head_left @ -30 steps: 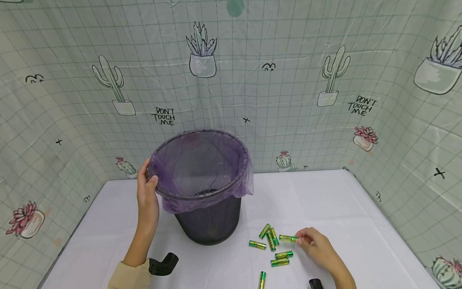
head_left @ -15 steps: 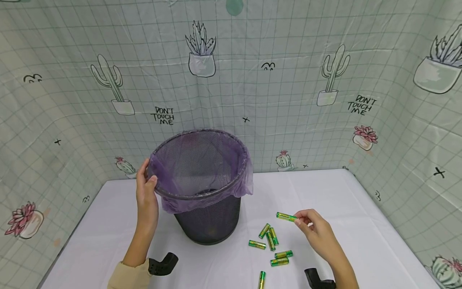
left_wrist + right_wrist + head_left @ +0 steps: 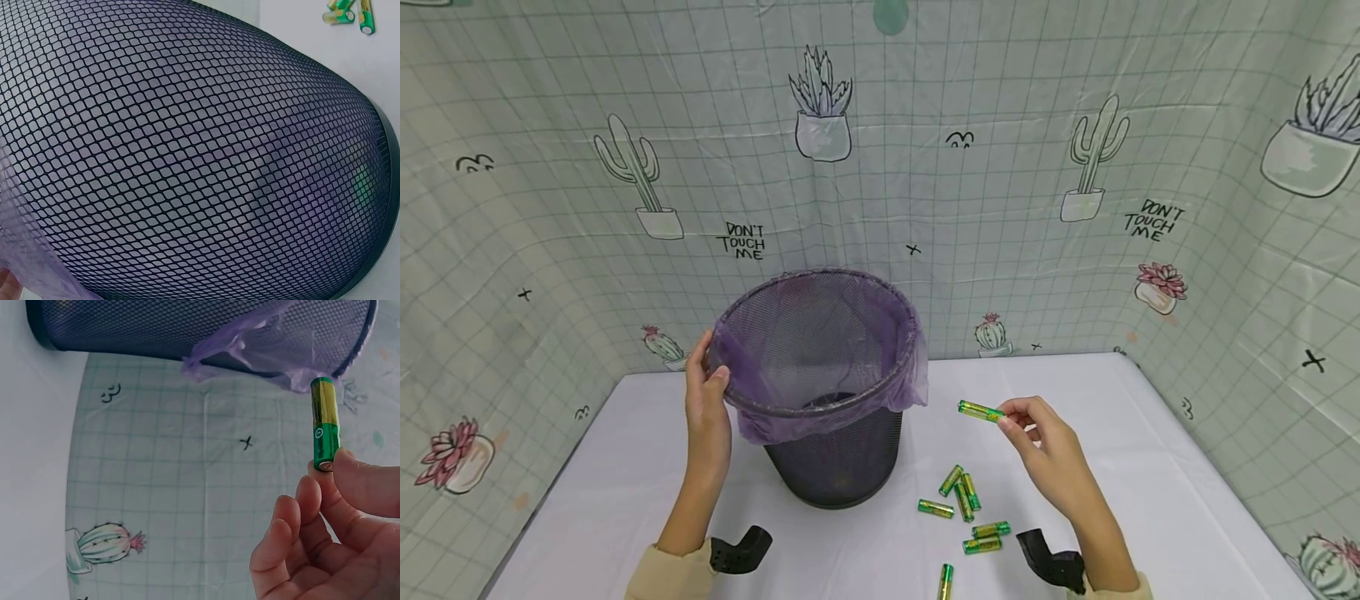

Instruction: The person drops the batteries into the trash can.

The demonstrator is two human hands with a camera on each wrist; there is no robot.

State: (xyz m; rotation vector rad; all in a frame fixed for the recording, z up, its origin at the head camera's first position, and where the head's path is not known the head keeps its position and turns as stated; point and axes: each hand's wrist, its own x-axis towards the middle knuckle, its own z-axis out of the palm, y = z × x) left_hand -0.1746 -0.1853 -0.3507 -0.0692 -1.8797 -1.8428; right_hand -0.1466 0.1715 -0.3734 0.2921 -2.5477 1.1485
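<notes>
My left hand point(image 3: 706, 421) grips the left rim of a black mesh waste bin point(image 3: 842, 471), thumb over the near side. A purple bin liner point(image 3: 912, 375) lines the bin and folds out over its rim. In the left wrist view the mesh wall fills most of the picture, and a green patch point(image 3: 362, 187) shows through near the base. To the right of the bin, above the table, my right hand point(image 3: 1051, 454) pinches one end of a green and gold battery point(image 3: 979, 411) between thumb and fingers. The right wrist view shows this battery point(image 3: 325, 419) upright, close below the liner.
Several more batteries point(image 3: 936, 508) lie scattered on the white-covered table point(image 3: 1060, 400), right of the bin's base. A lone battery point(image 3: 945, 582) lies at the front edge of view. A grid-patterned cloth point(image 3: 880, 200) with cactus drawings encloses the back and sides.
My right hand has lifted the battery from the group on the table and carried it up and slightly left, towards the bin. My left hand and the bin stay where they were.
</notes>
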